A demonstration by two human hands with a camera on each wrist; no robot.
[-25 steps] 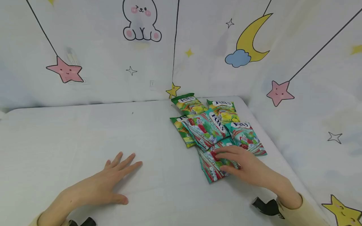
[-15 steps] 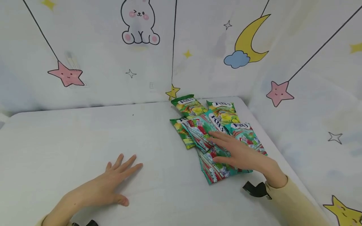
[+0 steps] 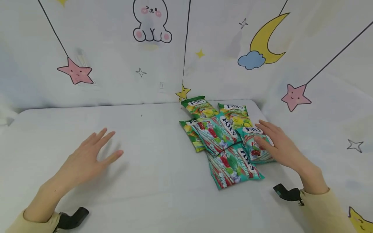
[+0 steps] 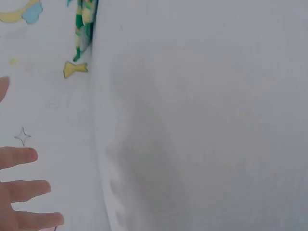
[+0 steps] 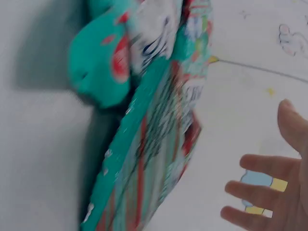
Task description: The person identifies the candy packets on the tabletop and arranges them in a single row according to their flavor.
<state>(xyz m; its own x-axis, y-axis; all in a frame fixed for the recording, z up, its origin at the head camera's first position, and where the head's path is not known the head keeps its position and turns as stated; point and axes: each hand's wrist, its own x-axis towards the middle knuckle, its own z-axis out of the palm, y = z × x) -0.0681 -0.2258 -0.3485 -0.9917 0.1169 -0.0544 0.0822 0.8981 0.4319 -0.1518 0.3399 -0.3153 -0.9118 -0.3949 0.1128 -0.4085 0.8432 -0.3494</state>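
Three teal-and-red plastic FOX'S bags, heaped with three green-and-yellow plastic bags near far right corner of the white-covered bench, right hand over the rightmost teal bag, its grip apart, left hand above the bench's left side, its grip spread apart.

- Left sleeve, eight o'clock: pale beige.
- Right sleeve, four o'clock: same beige.
- Left wrist piece: black, bent.
- Right wrist piece: black, bent, blunt-ended.
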